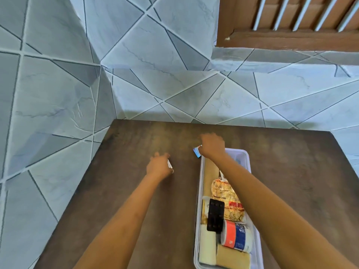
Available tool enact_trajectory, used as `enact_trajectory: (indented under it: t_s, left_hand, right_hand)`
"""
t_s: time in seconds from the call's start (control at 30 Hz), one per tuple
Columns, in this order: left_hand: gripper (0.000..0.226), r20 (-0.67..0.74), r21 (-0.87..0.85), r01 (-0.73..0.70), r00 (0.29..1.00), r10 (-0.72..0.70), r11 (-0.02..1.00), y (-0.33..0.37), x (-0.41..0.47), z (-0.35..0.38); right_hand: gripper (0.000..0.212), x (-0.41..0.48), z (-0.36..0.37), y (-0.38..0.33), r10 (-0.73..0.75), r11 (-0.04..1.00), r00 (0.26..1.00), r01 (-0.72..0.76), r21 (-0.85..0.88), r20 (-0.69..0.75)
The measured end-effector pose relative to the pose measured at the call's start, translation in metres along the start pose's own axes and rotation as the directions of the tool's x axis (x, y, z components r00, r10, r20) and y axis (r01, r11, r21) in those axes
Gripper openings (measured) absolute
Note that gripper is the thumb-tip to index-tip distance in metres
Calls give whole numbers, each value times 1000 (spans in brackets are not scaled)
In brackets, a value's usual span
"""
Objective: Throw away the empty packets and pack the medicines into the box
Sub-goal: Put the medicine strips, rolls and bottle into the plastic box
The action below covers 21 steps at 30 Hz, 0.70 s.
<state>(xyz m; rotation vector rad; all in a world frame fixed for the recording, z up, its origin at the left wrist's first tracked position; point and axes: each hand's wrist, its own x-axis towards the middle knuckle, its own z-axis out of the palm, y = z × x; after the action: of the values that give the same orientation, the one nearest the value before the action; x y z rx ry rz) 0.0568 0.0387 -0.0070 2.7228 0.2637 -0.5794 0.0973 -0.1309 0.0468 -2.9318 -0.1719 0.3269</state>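
A long white plastic box (247,158) lies on the dark brown table (136,191), right of centre. It holds a red, white and blue tape roll (236,237), a yellow printed packet (227,199), a black strip (215,215) and beige bandage rolls (233,258). My right hand (211,145) is closed on a small blue packet (197,151) just beyond the box's far left corner. Left of the box, over the table, my left hand (159,165) grips a thin white packet (170,164) that shows edge-on.
Grey tiled walls rise behind and left of the table. A brown wooden window frame (291,41) sits high at the right. The table's left edge runs diagonally toward me, with tiled floor beyond it.
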Motion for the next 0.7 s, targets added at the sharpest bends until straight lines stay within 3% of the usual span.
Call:
enact_trajectory:
  t_s: [0.27, 0.4, 0.53, 0.63, 0.7]
  left_hand:
    - [55, -1, -95, -29, 1000, 29, 995, -12, 28, 6]
    - [55, 5, -116, -39, 999, 40, 992, -14, 31, 4]
    - [62, -24, -182, -12, 1000, 8, 983, -15, 24, 2]
    - [56, -49, -290, 10, 998, -25, 957, -14, 16, -1]
    - [44, -85, -428, 16, 995, -58, 904, -13, 11, -4]
  right_hand:
    - [42, 53, 16, -8, 86, 974, 958, -23, -227, 273]
    - [50, 64, 20, -9, 113, 964, 953, -37, -265, 281]
    - [40, 68, 23, -6, 95, 947, 972, -21, -319, 217]
    - [35, 62, 20, -4, 46, 970, 985, -4, -242, 166]
    - [32, 57, 11, -1, 10, 1000, 993, -7, -28, 117]
